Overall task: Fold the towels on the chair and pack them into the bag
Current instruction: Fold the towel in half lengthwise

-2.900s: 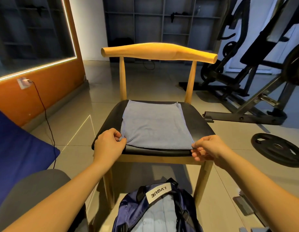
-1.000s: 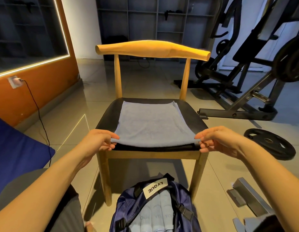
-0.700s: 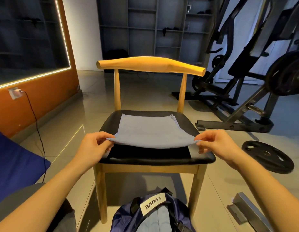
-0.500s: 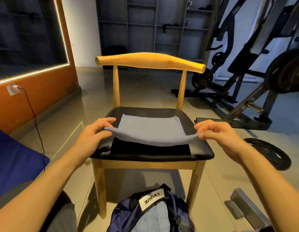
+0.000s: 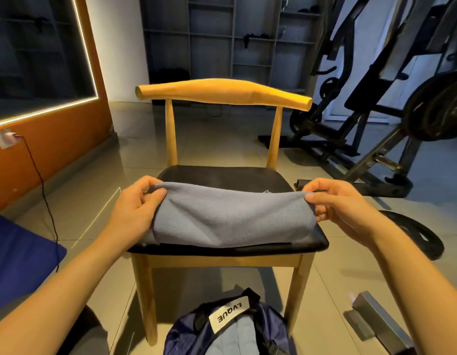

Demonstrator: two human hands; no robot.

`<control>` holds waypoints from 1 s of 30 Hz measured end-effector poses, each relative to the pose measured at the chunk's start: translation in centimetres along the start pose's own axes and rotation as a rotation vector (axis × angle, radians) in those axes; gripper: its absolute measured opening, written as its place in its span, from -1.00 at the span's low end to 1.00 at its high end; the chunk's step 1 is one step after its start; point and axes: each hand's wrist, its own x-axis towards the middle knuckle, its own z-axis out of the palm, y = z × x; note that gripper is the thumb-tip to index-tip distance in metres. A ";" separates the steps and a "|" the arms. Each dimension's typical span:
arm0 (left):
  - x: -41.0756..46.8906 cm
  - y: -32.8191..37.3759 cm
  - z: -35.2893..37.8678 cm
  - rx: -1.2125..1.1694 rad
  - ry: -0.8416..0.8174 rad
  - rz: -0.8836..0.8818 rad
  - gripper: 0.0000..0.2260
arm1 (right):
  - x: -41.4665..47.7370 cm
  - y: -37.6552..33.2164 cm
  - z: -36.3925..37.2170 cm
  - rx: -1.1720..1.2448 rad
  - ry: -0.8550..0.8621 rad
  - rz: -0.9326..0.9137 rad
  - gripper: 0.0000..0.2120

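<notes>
A grey-blue towel (image 5: 230, 219) is lifted over the chair (image 5: 309, 243) seat, its near edge pinched at each corner by the left hand (image 5: 135, 210) and right hand (image 5: 342, 206), likely to fold it evenly. An open bag (image 5: 186, 334) waits below.

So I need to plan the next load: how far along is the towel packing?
Done: light blue folded cloth already shows inside the open navy backpack on the floor. In hand: the left hand and right hand pinch the grey-blue towel, raised and doubled over on the chair seat. Left: finish this fold and pack it; no other towel shows on the chair.
</notes>
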 end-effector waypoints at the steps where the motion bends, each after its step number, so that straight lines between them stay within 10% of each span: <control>1: 0.6 -0.1 0.1 -0.027 0.011 -0.042 -0.91 | 0.6 0.0 0.1 0.003 0.031 -0.003 -0.88; 18: 10.5 -7.2 5.7 0.103 -0.188 -0.501 -0.80 | 14.1 7.3 3.4 -0.200 0.353 0.285 -0.87; 30: 12.4 -8.9 7.0 0.479 -0.249 -0.374 -0.78 | 16.2 8.2 3.5 -0.569 0.297 0.247 -0.87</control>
